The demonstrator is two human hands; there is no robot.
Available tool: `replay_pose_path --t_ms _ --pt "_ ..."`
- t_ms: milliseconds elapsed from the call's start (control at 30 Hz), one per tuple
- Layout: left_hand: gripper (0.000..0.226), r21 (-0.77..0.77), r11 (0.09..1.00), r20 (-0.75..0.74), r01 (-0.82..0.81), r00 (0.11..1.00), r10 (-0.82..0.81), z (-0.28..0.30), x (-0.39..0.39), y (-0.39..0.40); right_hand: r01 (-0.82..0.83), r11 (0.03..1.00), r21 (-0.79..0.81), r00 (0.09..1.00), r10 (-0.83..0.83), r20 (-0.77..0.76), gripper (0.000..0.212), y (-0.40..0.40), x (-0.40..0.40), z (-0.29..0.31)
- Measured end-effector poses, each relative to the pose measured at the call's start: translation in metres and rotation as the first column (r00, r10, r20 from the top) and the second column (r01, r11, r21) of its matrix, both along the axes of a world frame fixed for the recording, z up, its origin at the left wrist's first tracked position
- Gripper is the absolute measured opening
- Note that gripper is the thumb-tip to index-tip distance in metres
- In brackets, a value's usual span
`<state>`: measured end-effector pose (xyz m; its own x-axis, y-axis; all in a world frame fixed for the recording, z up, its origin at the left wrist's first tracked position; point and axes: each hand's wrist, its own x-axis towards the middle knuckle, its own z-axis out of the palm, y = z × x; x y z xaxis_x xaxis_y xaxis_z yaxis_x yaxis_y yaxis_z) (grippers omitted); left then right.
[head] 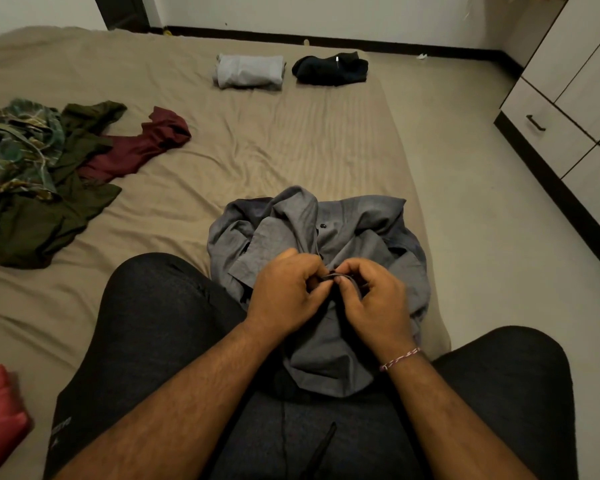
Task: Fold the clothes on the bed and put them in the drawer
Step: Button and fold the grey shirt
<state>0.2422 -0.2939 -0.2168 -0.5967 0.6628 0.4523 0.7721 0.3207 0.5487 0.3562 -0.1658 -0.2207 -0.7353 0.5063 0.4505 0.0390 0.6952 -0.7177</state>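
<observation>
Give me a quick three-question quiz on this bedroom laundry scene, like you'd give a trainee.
1. True or false: both hands pinch the grey button-up shirt at its front opening.
2. Which folded garment lies nearer the wardrobe? A) the light grey one B) the black one
3. Fill in: the maroon garment lies partly on the ____ green garment.

Key
1. True: the left hand and right hand meet there, fingers curled on the fabric.
2. B.
3. Dark olive.
</observation>
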Motion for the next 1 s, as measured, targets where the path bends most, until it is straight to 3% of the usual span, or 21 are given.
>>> replay_pose_path --t_ms 233,367,533,667,767,833,933,1000 --pt "0.015 -0.007 0.995 -0.075 0.104 0.992 -0.104 -0.005 0.009 0.001 0.058 0.996 0.064 0.998 -0.060 0.029 0.018 -0.002 -0.002 -0.002" --pt "0.016 0.077 0.995 0.058 0.070 0.995 -0.075 -0.004 0.009 0.001 0.008 1.000 0.024 1.000 -0.007 -0.008 0.018 0.002 -0.002 0.001" --pt "0.019 0.042 0.991 0.077 0.127 0.988 -0.130 -0.005 0.003 0.000 -0.049 0.999 -0.006 0.998 0.049 -0.028 0.018 0.002 0.000 0.002" --pt "0.012 0.080 0.990 0.200 0.119 0.971 -0.133 -0.006 0.002 0.002 -0.020 1.000 -0.017 0.998 0.020 -0.056 0.010 0.002 -0.001 0.001" --pt "0.020 0.091 0.994 0.245 0.061 0.966 -0.082 -0.002 -0.002 0.000 0.024 0.999 -0.049 0.998 -0.026 -0.053 0.005 0.004 -0.001 0.003" --pt "0.025 0.045 0.992 0.248 0.117 0.961 -0.124 0.003 -0.013 -0.005 0.054 0.994 -0.094 0.998 -0.055 -0.018 0.009 0.009 -0.001 0.006" --pt "0.032 -0.141 0.951 0.225 0.275 0.944 -0.240 0.013 -0.031 -0.017 0.052 0.985 -0.163 0.998 -0.044 0.050 0.019 0.022 0.004 0.010" --pt "0.041 -0.258 0.928 0.154 0.270 0.959 -0.236 0.016 -0.041 -0.025 0.014 0.979 -0.203 0.997 0.002 0.080 0.022 0.028 0.008 0.014"
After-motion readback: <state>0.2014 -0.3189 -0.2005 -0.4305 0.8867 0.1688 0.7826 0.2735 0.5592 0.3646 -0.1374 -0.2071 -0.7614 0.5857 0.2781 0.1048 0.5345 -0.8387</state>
